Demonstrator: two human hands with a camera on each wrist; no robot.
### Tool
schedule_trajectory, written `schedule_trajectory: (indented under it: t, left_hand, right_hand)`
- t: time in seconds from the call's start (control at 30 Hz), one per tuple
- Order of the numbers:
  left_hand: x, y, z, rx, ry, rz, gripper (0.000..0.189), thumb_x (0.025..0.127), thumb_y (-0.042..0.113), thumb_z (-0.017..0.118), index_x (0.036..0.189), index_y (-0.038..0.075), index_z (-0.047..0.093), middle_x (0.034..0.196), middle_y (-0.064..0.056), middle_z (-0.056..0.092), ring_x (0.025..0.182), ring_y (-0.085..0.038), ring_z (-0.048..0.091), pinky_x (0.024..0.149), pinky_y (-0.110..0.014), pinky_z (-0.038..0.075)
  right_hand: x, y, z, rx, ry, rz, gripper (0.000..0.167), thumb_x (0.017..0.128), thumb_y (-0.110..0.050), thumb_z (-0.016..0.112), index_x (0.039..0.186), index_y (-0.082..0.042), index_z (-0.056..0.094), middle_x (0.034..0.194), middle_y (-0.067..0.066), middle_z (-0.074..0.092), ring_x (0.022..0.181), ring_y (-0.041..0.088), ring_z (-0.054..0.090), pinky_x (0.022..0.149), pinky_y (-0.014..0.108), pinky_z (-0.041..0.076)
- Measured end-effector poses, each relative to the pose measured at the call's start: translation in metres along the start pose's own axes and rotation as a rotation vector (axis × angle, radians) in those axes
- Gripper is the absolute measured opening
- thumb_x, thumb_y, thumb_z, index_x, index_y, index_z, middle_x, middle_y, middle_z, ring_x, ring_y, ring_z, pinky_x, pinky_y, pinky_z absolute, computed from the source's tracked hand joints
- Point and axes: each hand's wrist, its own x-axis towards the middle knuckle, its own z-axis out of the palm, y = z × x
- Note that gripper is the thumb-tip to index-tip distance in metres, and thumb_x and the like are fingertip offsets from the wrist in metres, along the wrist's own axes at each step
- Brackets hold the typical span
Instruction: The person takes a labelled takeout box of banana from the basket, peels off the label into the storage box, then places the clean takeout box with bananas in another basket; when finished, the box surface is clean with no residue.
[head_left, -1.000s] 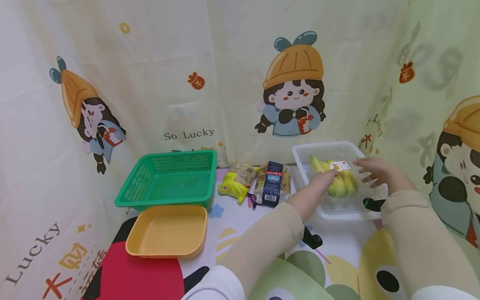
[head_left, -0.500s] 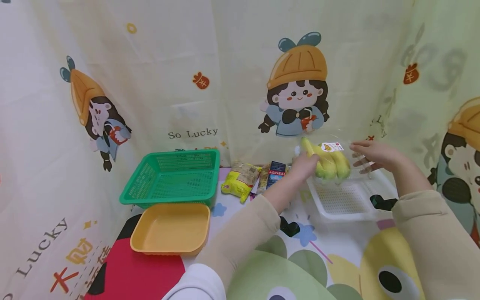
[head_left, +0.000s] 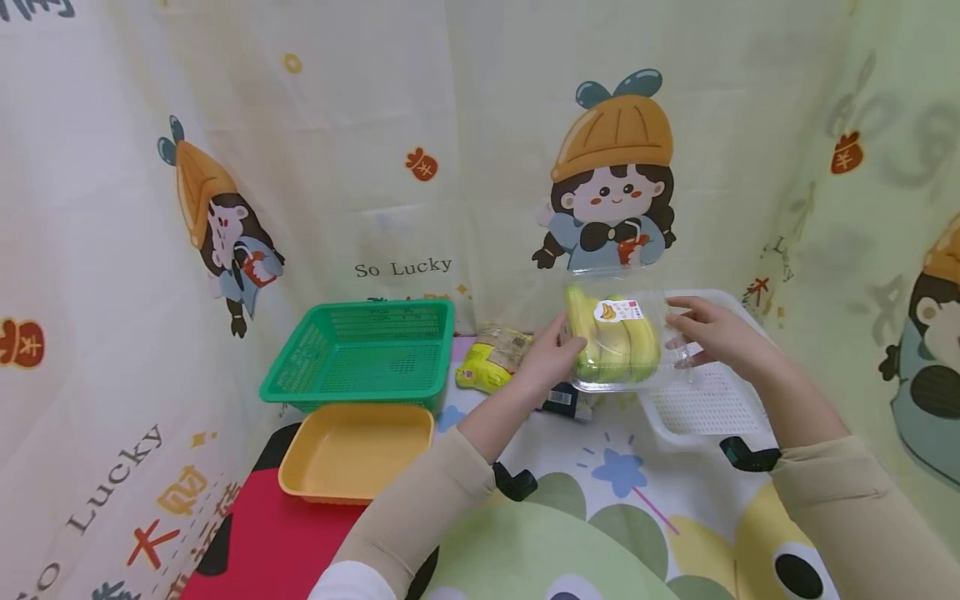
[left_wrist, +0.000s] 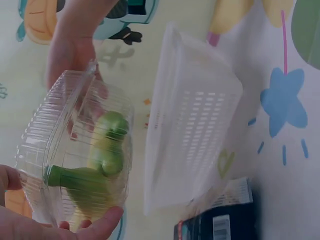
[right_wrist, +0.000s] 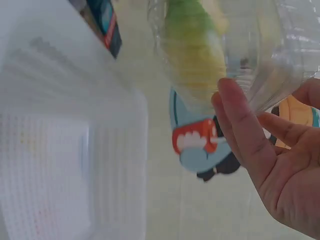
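At the far left of the head view, the green basket [head_left: 360,362] stands on the table [head_left: 547,446], at nine o'clock from the box. At its six o'clock is the yellow tray [head_left: 360,458], the two overlapping in view. The bag [head_left: 483,362], yellow with a clearer top, lies near the green basket at three o'clock. At the bag's four o'clock is the dark pack [head_left: 562,400], partly hidden by the left hand and the box.

The left hand [head_left: 551,358] grips the box at its nine o'clock side, thumb and fingers parted just by the thickness of that edge. The clear box [head_left: 615,329] is held up off the table, tilted so that its white label [head_left: 617,310] faces the head camera. The bananas [left_wrist: 107,160] lie inside, seen through the plastic.

The right hand [head_left: 716,333] holds the box's three o'clock edge lightly, its fingers fairly long and somewhat spread, some showing through the plastic. The white basket [head_left: 705,412] sits on the table at four o'clock from the box, partly covered in the head view by the box and the right hand; both wrist views show a gap between basket and box. The printed curtain [head_left: 487,192] hangs at twelve o'clock.
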Motion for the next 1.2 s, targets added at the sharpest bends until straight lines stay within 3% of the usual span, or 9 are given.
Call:
schedule_trajectory:
  t: [0.17, 0.33, 0.47, 0.63, 0.8, 0.93, 1.03, 1.07, 1.2]
  left_hand:
    - [-0.026, -0.006, -0.025, 0.065, 0.086, -0.031, 0.068, 0.095, 0.033, 0.06, 0.155, 0.03, 0.031, 0.126, -0.003, 0.05, 0.095, -0.016, 0.056, 0.074, -0.032, 0.057]
    - [-0.045, -0.011, -0.047, 0.106, 0.121, -0.017, 0.067, 0.094, 0.029, 0.063, 0.155, 0.026, 0.033, 0.103, -0.001, 0.043, 0.079, -0.014, 0.046, 0.061, -0.025, 0.044]
    - [-0.058, -0.017, -0.063, 0.085, 0.117, -0.001, 0.063, 0.095, 0.026, 0.063, 0.153, 0.026, 0.038, 0.098, -0.001, 0.039, 0.08, -0.015, 0.042, 0.058, -0.023, 0.039]
    - [-0.076, -0.026, -0.079, 0.055, 0.096, -0.025, 0.061, 0.096, 0.027, 0.062, 0.152, 0.031, 0.039, 0.102, -0.002, 0.041, 0.083, -0.015, 0.043, 0.061, -0.025, 0.047]
    - [-0.091, -0.038, -0.089, 0.028, 0.074, -0.067, 0.06, 0.098, 0.026, 0.061, 0.153, 0.03, 0.036, 0.106, -0.004, 0.042, 0.092, -0.018, 0.046, 0.069, -0.031, 0.055]
    - [-0.097, -0.05, -0.094, 0.013, 0.065, -0.095, 0.067, 0.097, 0.025, 0.062, 0.155, 0.031, 0.03, 0.105, -0.005, 0.043, 0.095, -0.019, 0.047, 0.074, -0.034, 0.057]
    - [-0.096, -0.061, -0.099, 0.017, 0.075, -0.086, 0.073, 0.097, 0.027, 0.061, 0.158, 0.027, 0.02, 0.105, -0.007, 0.052, 0.095, -0.019, 0.054, 0.078, -0.037, 0.057]
    - [-0.096, -0.065, -0.1, 0.021, 0.083, -0.086, 0.074, 0.098, 0.028, 0.06, 0.159, 0.025, 0.018, 0.105, -0.008, 0.055, 0.095, -0.019, 0.056, 0.08, -0.038, 0.057]
    - [-0.092, -0.084, -0.105, 0.046, 0.132, -0.101, 0.069, 0.101, 0.034, 0.055, 0.159, 0.018, 0.02, 0.103, -0.012, 0.059, 0.084, -0.017, 0.059, 0.074, -0.037, 0.058]
  right_hand:
    - [-0.001, -0.011, 0.023, -0.023, -0.017, -0.048, 0.07, 0.101, -0.053, 0.045, 0.157, -0.017, 0.024, 0.144, 0.02, 0.046, 0.117, 0.036, 0.057, 0.078, 0.038, 0.06]
    - [0.008, -0.022, 0.039, 0.019, -0.073, -0.074, 0.071, 0.101, -0.051, 0.047, 0.158, -0.022, 0.018, 0.145, 0.02, 0.043, 0.116, 0.037, 0.056, 0.082, 0.042, 0.059]
    - [0.02, -0.025, 0.05, 0.073, -0.09, -0.069, 0.073, 0.1, -0.052, 0.047, 0.16, -0.028, 0.012, 0.146, 0.021, 0.041, 0.108, 0.033, 0.058, 0.083, 0.04, 0.059]
    - [0.036, -0.023, 0.066, 0.193, -0.094, -0.059, 0.077, 0.099, -0.055, 0.046, 0.16, -0.031, 0.005, 0.143, 0.021, 0.041, 0.093, 0.025, 0.061, 0.077, 0.035, 0.059]
    - [0.052, -0.017, 0.086, 0.261, -0.095, -0.039, 0.078, 0.099, -0.055, 0.048, 0.16, -0.027, 0.009, 0.124, 0.018, 0.046, 0.08, 0.016, 0.056, 0.07, 0.032, 0.057]
    - [0.06, -0.007, 0.104, 0.31, -0.132, -0.031, 0.079, 0.099, -0.05, 0.052, 0.16, -0.022, 0.01, 0.133, 0.02, 0.041, 0.075, 0.014, 0.049, 0.068, 0.032, 0.055]
    - [0.063, 0.0, 0.118, 0.357, -0.159, -0.017, 0.08, 0.099, -0.048, 0.054, 0.16, -0.021, 0.009, 0.137, 0.019, 0.039, 0.073, 0.014, 0.049, 0.068, 0.031, 0.054]
    - [0.063, 0.002, 0.123, 0.374, -0.168, -0.009, 0.081, 0.099, -0.047, 0.055, 0.16, -0.022, 0.008, 0.134, 0.016, 0.041, 0.072, 0.013, 0.049, 0.067, 0.031, 0.054]
    - [0.063, 0.011, 0.138, 0.429, -0.212, 0.019, 0.081, 0.1, -0.04, 0.055, 0.161, -0.023, 0.003, 0.091, 0.006, 0.051, 0.062, 0.013, 0.049, 0.062, 0.031, 0.052]
